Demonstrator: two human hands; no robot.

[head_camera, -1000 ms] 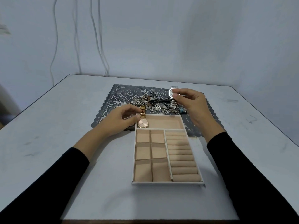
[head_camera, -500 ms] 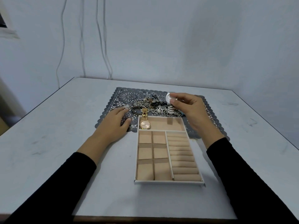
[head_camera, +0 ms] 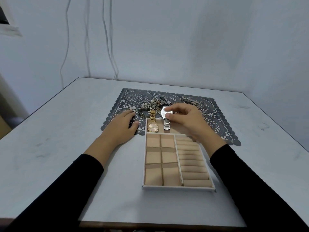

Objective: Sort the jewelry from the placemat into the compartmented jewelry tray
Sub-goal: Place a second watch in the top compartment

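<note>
A beige compartmented jewelry tray (head_camera: 178,187) lies on the table, its far end over a dark lace placemat (head_camera: 217,124). A gold watch (head_camera: 152,125) lies in the tray's long far compartment, its strap over the far rim. My right hand (head_camera: 189,122) pinches a silver watch (head_camera: 165,114) by its face above that compartment; the strap end hangs into it beside the gold watch. My left hand (head_camera: 122,125) rests flat on the placemat left of the tray, holding nothing. A pile of tangled jewelry (head_camera: 150,103) lies on the mat behind the tray.
Several small rings (head_camera: 132,102) lie at the mat's far left, and a silver bracelet (head_camera: 189,100) lies at its far right. The white table (head_camera: 58,148) ends at a wall behind; cables hang down the wall (head_camera: 107,47).
My left hand let go of the gold watch, which now lies in the far compartment, and settled flat on the mat. My right hand brought the silver watch left and down over the tray.
</note>
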